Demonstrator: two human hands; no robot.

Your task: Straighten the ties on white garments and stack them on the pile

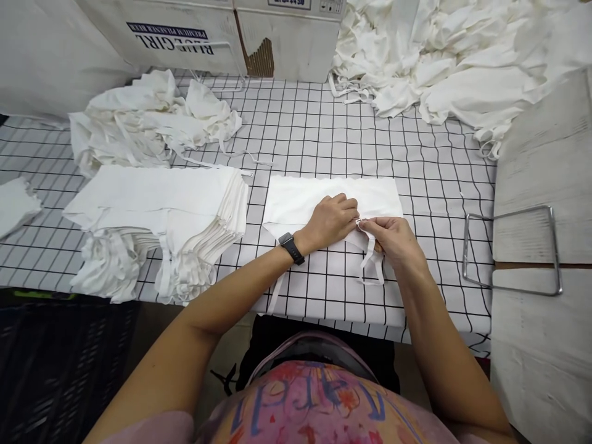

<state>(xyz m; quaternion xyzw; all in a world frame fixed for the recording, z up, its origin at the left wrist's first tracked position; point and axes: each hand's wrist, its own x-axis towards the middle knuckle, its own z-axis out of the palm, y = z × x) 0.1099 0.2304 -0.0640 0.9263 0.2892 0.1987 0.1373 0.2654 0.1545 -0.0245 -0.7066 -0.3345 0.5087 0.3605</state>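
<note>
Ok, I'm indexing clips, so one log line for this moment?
left hand: on white garment | right hand: pinching strap | garment stack: at left, on checked tablecloth

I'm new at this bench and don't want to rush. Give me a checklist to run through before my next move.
1. White garment between the arms, upper part flat on the table: ok.
2. Left hand resting on it: ok.
3. Right hand pinching at the strap: ok.
4. Strap straight: not ok, it hangs in loops.
5. Small white fitting properly threaded: cannot tell, fingers partly cover it.
6. Layered stack apart from this garment: ok.
</note>
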